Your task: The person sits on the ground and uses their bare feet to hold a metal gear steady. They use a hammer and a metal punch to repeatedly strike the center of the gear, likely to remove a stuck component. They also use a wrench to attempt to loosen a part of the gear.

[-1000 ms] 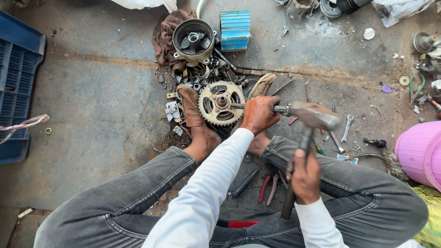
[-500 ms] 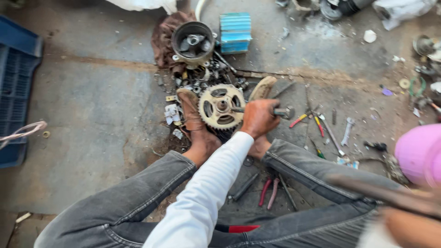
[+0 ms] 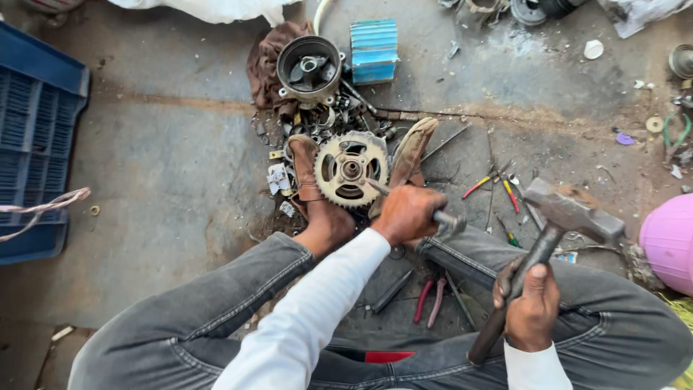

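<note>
A toothed metal sprocket (image 3: 351, 167) stands on the concrete floor, clamped between my two sandalled feet (image 3: 312, 189). My left hand (image 3: 408, 213) is closed around a steel punch (image 3: 377, 187) whose tip rests at the sprocket's hub. My right hand (image 3: 532, 307) grips the dark handle of a heavy hammer (image 3: 570, 209). The hammer head hangs in the air to the right of the punch's rear end, apart from it.
A blue plastic crate (image 3: 36, 137) lies at the left. Behind the sprocket are a round metal housing (image 3: 309, 68) on a brown rag and a blue finned block (image 3: 374, 49). Red-handled pliers (image 3: 427, 300), screwdrivers (image 3: 491, 184) and small parts are scattered about. A pink tub (image 3: 668, 242) stands at the right.
The hammer head was at the punch's end, then swung back low to the right, and is now coming forward again beside it. The left hand and punch stayed on the sprocket.
</note>
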